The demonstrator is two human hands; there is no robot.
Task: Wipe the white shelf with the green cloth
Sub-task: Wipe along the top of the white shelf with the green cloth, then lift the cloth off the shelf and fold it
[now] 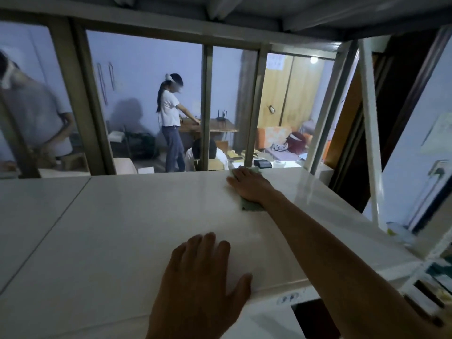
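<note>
The right hand (249, 185) presses flat, fingers straight, on the green cloth (252, 206) beneath it. Nearer than that grip, the left hand (205, 272) rests spread on the white shelf (122, 228).

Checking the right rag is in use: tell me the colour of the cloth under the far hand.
Pale green cloth, seen in the head view.

Glossy, smooth white shelf (137, 216); soft matt green cloth (252, 206); matt metal posts (206, 106)
</note>
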